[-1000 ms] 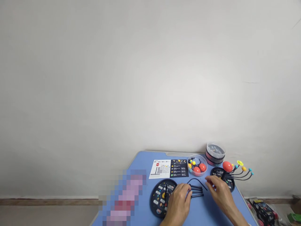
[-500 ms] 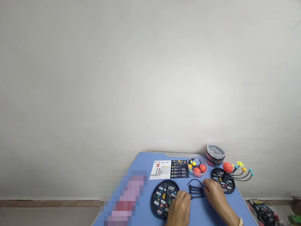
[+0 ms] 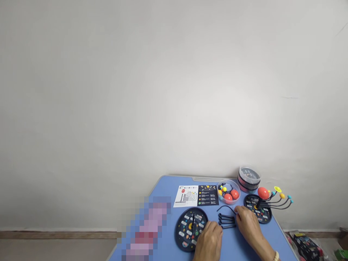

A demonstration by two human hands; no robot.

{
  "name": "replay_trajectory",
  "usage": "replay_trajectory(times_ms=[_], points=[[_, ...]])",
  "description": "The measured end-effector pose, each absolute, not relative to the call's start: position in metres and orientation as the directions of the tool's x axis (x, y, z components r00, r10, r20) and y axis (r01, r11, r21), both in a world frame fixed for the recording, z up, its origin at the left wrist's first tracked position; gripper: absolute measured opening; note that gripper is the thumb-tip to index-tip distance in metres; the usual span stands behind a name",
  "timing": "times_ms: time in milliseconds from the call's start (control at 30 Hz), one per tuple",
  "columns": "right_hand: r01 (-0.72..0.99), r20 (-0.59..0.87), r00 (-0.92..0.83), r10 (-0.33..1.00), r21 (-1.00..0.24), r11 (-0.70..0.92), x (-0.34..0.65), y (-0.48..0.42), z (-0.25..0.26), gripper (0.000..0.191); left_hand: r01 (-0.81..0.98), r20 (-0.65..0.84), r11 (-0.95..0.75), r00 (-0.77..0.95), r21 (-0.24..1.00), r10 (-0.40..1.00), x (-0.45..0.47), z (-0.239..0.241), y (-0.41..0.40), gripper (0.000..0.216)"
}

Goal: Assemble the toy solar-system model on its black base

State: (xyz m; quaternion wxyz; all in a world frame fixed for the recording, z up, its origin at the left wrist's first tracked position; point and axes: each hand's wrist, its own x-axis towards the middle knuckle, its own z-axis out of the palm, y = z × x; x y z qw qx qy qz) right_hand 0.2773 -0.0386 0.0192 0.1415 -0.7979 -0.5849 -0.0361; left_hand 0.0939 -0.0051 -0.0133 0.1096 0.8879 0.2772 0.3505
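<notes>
Room: plain white wall fills most of my view, with a brown skirting strip at floor level. Blue bench [image 3: 165, 188] is low in frame, far edge against the wall. A pixelated patch covers its left part.

Count on the bench:
- 2 black discs: near disc [image 3: 187, 228] with an upright pin, far disc [image 3: 258, 214] carrying the built model
- 1 big red ball [image 3: 262, 193] on that model, with thin arms fanning right to small yellow, orange and blue balls
- 1 clear bowl [image 3: 228, 192] with 2 red balls and several small ones
- 1 stack of round tubs [image 3: 248, 177]
- 1 instruction sheet [image 3: 197, 195]
- 1 bundle of straight black rods [image 3: 227, 220] between the discs; can't resolve how many
- 1 curved rod [image 3: 224, 208] just behind the bundle

Left hand [image 3: 210, 241]: palm down over the near disc's right edge, fingers loosely bent, just beside the rods' left ends. Can't tell if it grips anything.

Right hand [image 3: 248, 226]: palm down, fingertips at the rods' right ends. Grip not visible either.

Boxes [image 3: 307, 246] on the floor, right.
</notes>
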Motion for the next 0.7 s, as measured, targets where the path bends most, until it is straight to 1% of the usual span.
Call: replay_trajectory(times_ms=[167,300,367,467,567,600,700], points=[[0.949,0.263,0.292,0.920,-0.201,-0.244,0.285,-0.043,0.031,0.027,0.420,0.595,-0.820,0.565,0.389,0.572,0.094,-0.013,-0.004,0.025],[0.962,0.332,0.252,0.909,-0.188,-0.198,0.297,-0.034,0.061,0.027,0.398,0.583,-0.830,0.591,0.391,0.557,0.093,-0.007,-0.003,0.026],[0.967,0.334,0.233,0.913,-0.175,-0.183,0.301,-0.022,0.076,0.030,0.394,0.582,-0.835,0.599,0.384,0.550,0.094,-0.008,-0.003,0.026],[0.977,0.278,0.195,0.941,-0.144,-0.160,0.303,0.006,0.089,0.027,0.400,0.604,-0.832,0.573,0.384,0.554,0.099,-0.016,-0.001,0.026],[0.985,0.166,0.159,0.973,-0.093,-0.145,0.301,0.035,0.089,0.015,0.413,0.628,-0.826,0.539,0.384,0.562,0.103,-0.027,0.001,0.026],[0.987,0.125,0.152,0.980,-0.075,-0.143,0.299,0.043,0.088,0.016,0.418,0.627,-0.825,0.539,0.380,0.562,0.103,-0.029,0.002,0.026],[0.989,0.021,0.149,0.989,-0.017,-0.149,0.294,0.061,0.084,0.029,0.436,0.607,-0.822,0.557,0.367,0.567,0.101,-0.030,0.002,0.025]])
